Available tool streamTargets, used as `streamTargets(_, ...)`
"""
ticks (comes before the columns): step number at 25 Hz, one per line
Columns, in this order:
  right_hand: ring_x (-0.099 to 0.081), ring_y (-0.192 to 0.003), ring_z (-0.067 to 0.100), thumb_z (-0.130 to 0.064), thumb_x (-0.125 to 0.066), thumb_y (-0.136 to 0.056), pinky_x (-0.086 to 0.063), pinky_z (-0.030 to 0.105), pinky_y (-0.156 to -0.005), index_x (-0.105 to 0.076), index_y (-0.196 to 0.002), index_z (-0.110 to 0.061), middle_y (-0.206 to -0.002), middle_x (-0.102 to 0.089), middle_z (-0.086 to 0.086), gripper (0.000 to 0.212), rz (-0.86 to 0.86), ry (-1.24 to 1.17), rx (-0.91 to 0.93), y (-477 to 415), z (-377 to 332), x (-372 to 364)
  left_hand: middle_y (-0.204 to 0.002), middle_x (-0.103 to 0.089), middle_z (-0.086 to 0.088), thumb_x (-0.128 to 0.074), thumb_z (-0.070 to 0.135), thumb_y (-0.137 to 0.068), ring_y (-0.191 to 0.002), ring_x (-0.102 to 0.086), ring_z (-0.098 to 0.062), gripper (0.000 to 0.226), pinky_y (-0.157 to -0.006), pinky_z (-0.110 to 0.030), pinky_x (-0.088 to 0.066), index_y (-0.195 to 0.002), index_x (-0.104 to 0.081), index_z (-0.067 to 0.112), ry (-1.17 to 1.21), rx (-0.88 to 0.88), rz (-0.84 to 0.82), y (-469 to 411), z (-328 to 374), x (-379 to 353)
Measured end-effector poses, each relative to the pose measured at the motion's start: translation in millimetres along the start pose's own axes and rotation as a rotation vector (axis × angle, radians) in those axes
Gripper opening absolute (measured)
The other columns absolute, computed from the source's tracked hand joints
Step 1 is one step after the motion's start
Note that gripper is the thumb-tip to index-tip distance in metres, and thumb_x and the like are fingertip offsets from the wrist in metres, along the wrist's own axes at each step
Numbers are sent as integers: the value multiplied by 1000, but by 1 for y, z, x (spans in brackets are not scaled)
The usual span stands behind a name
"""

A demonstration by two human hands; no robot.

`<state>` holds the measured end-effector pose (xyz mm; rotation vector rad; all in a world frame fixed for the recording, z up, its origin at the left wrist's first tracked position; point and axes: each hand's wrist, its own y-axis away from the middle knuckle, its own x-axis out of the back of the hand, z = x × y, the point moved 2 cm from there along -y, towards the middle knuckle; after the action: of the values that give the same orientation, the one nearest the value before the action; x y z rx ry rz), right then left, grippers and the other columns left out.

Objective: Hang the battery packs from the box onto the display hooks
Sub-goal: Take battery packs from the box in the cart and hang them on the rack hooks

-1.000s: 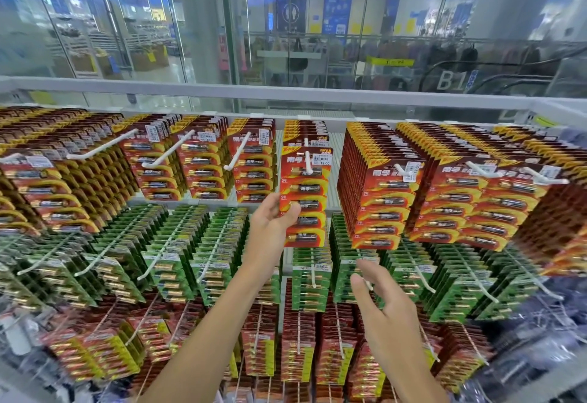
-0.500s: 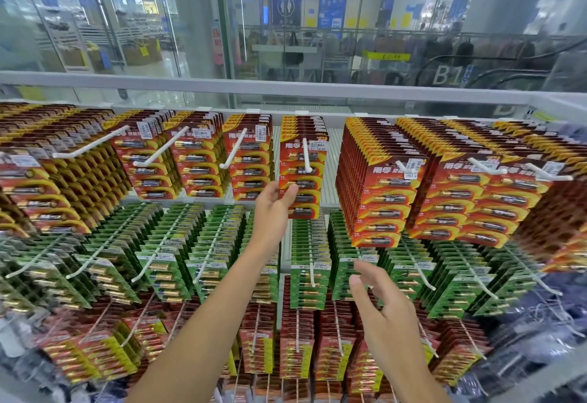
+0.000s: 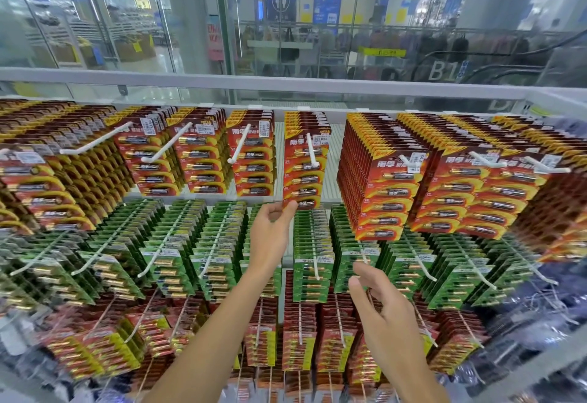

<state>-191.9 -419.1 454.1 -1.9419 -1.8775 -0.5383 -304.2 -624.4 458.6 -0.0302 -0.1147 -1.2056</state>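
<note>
The red battery pack hangs at the front of a short row on the white hook in the top row of the display, near its middle. The left hand is just below it: the thumb tip touches the lower left corner of the pack and the other fingers are loosely curled and hold nothing. The right hand is lower, in front of the green packs, with relaxed, spread fingers, and it is empty. The box is not in view. I judge that this pack is already hung and only needs to be pushed back. The risk is here: the pack sits near the tip of the hook, so a push from the corner alone may turn or swing it, and it can slide off the end. Also, if the left hand comes away carelessly, it may catch the green packs below and pull one loose.
</note>
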Motion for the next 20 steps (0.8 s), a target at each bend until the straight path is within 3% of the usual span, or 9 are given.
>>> streamTargets(2,-49,-134,3,-56,-48,-100,-38,38,-118,-53,-143,-40,-143,-54,-22,46,-2,14,-5,7,-3,-3,-121,-67,3,-63,56,-96,-109,-65,-22,43,-103,-48,-51,-124,-60,24,-103,-25,-19,15,-2,9)
streamTargets(7,-42,-142,4,-59,-42,-100,-32,34,-121,-46,-149,-39,-151,-47,-22,53,-16,113,-7,24,-1,-9,-150,-55,5,-55,49,-103,-138,-51,-15,57,-117,-39,-41,-151,-48,19,-385,-135,-72,58,-23,36)
streamTargets(12,-38,-144,3,-55,-40,-104,-33,22,-112,-40,-154,-37,-157,-42,-19,53,-45,250,34,41,13,-11,-155,-49,7,-47,52,-104,-144,-44,-14,58,-119,-38,-38,-155,-43,24,-563,-216,-87,104,-46,52)
streamTargets(16,-35,-147,5,-51,-39,-107,-33,28,-116,-38,-155,-35,-159,-40,-17,51,-94,320,88,54,32,1,-159,-45,3,-46,49,-105,-148,-38,-14,58,-122,-35,-32,-156,-41,21,-644,-202,-70,143,-55,51)
streamTargets(20,-42,-143,7,-49,-45,-106,-37,29,-111,-43,-153,-32,-155,-47,-14,50,-127,296,117,77,70,23,-153,-52,1,-49,47,-105,-143,-44,-18,55,-117,-35,-35,-153,-46,19,-691,-175,-37,199,-67,31)
